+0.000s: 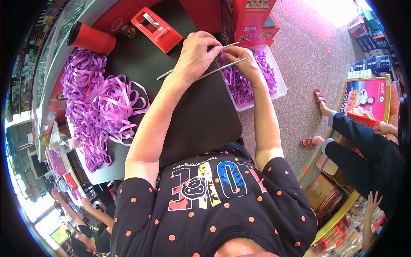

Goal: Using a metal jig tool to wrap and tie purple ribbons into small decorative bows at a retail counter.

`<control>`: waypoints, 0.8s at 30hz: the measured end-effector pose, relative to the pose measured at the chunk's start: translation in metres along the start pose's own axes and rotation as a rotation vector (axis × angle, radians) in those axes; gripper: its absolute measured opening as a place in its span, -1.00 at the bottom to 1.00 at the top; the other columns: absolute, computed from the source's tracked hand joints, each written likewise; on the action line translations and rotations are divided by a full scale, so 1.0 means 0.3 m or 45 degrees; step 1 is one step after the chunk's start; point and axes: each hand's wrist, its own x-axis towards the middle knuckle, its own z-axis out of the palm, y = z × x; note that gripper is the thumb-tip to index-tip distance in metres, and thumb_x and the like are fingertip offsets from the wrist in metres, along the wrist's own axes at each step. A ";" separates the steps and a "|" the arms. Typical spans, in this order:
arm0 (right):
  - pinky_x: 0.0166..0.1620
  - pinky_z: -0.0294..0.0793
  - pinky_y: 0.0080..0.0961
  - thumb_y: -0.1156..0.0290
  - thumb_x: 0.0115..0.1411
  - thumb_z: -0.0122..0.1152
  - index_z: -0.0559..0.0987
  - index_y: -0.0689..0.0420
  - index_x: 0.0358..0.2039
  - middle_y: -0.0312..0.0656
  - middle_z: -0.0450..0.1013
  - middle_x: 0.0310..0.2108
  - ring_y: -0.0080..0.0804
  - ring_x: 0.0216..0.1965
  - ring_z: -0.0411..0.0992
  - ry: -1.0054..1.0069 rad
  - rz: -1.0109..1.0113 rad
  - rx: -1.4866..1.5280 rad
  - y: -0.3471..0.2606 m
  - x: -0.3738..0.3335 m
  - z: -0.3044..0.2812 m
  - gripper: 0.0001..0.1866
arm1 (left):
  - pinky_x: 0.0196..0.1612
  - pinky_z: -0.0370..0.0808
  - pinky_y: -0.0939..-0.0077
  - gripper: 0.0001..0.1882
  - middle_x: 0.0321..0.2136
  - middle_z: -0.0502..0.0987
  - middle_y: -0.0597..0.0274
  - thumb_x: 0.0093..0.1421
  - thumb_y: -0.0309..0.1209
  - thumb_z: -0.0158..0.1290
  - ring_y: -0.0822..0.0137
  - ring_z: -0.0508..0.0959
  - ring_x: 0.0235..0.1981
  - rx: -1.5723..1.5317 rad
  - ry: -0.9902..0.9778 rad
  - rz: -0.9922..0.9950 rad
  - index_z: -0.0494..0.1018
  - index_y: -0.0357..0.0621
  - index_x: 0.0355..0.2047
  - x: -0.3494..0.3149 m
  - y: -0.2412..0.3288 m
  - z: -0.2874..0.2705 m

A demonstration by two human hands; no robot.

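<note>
A: What are the hands busy with?

B: A short strip of glossy purple ribbon (221,54), held among slender grey metal rods at the upper middle of the frame. The left hand (199,53) is closed, its fingertips clamped on the upper metal rod (232,44). The right hand (240,58) is curled, thumb and finger apparently pinching the strip. The lower metal rod (218,70) slants beneath, its end crossing the right hand.

A: And how much looks finished?

B: A fair amount, I'd judge. The white rectangular plastic box (281,87), right of centre toward the top, holds a thick layer of small curled purple ribbon pieces (240,88), which I take to be the finished ones.

A: What's left, then?

B: Plenty, by the look of it. A large heap of loose, flat purple ribbon (87,92) covers the left part of the dark-topped table (188,120), all long loops. The strip between the hands seems only partly worked. Whether it's wound round a rod or just lying against one, I can't tell; the fingers hide it.
</note>
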 end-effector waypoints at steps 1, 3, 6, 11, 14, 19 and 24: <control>-0.22 0.49 -0.45 0.36 0.12 0.22 0.59 0.19 -0.23 -0.12 0.57 -0.37 -0.41 -0.31 0.54 0.056 -0.080 -0.153 0.047 -0.007 -0.006 -0.77 | 0.02 0.33 0.36 -0.80 -0.24 0.52 0.22 0.12 -0.32 0.11 0.20 0.42 -0.08 0.000 0.004 0.015 0.57 -0.19 -0.35 0.001 0.004 0.004; -0.20 0.48 -0.42 0.33 0.12 0.22 0.60 0.16 -0.23 -0.08 0.56 -0.36 -0.33 -0.30 0.54 0.038 -0.023 -0.287 0.144 -0.013 -0.002 -0.76 | 0.02 0.33 0.37 -0.80 -0.25 0.52 0.21 0.12 -0.32 0.11 0.20 0.42 -0.09 -0.017 0.017 0.005 0.57 -0.19 -0.35 -0.005 0.000 0.006; -0.20 0.47 -0.37 0.25 0.10 0.23 0.63 0.06 -0.28 -0.04 0.54 -0.37 -0.15 -0.33 0.53 0.033 0.056 -0.481 0.431 -0.033 -0.002 -0.77 | 0.02 0.32 0.39 -0.79 -0.26 0.53 0.21 0.12 -0.32 0.11 0.20 0.42 -0.09 -0.053 0.025 0.035 0.57 -0.20 -0.34 0.000 -0.006 0.021; -0.19 0.43 -0.58 0.23 0.09 0.32 0.62 0.19 -0.32 -0.31 0.54 -0.40 -0.60 -0.33 0.44 0.094 0.408 0.129 0.693 -0.200 0.015 -0.72 | 0.04 0.32 0.40 -0.78 -0.24 0.54 0.21 0.13 -0.30 0.10 0.21 0.42 -0.07 -0.041 0.068 0.039 0.58 -0.19 -0.33 0.001 -0.005 0.018; -0.19 0.41 -0.60 0.31 0.07 0.34 0.65 0.22 -0.38 -0.28 0.52 -0.39 -0.60 -0.32 0.42 0.197 0.497 0.237 0.641 -0.291 0.052 -0.78 | 0.04 0.32 0.41 -0.78 -0.24 0.54 0.22 0.14 -0.29 0.10 0.22 0.42 -0.07 -0.043 0.070 0.028 0.58 -0.18 -0.33 -0.001 -0.018 0.021; -0.06 0.31 -0.63 0.49 0.10 0.25 0.64 0.23 -0.39 -0.27 0.39 -0.14 -0.54 -0.16 0.36 0.383 0.016 0.815 0.424 -0.318 0.030 -0.90 | 0.05 0.31 0.43 -0.78 -0.23 0.54 0.25 0.14 -0.29 0.10 0.24 0.42 -0.06 -0.055 0.091 0.020 0.58 -0.18 -0.33 -0.009 -0.021 0.026; -0.35 0.36 -0.52 0.51 0.17 0.15 0.54 0.16 -0.29 -0.27 0.48 -0.31 -0.47 -0.43 0.38 0.589 -0.306 1.907 0.344 -0.232 -0.056 -0.91 | 0.04 0.31 0.43 -0.79 -0.23 0.55 0.26 0.13 -0.31 0.10 0.24 0.43 -0.07 -0.042 0.109 0.036 0.58 -0.18 -0.34 -0.015 -0.021 0.032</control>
